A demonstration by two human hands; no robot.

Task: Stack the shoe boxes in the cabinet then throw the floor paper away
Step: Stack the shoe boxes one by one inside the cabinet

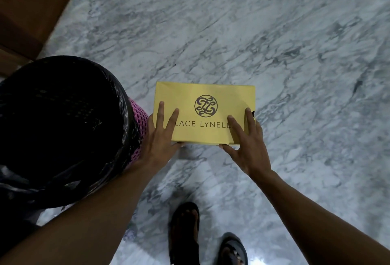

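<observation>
On the marble floor point(274, 32) a black-lined bin point(59, 117) stands at the left. Just right of it a yellow shoe box point(204, 91) is held above the floor. The left hand point(158, 138) and right hand point(247, 144) grasp its near corners, fingers spread on the lid, thumbs beneath.

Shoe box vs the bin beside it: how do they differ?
The shoe box is yellow, rectangular and closed, with a printed logo. The bin is round, pink mesh lined with a black bag, and open on top. The left hand and right hand grip the shoe box, fingers on the lid and thumbs under its near edge. No hand grips the bin. Shared: both sit side by side over the marble floor.
</observation>
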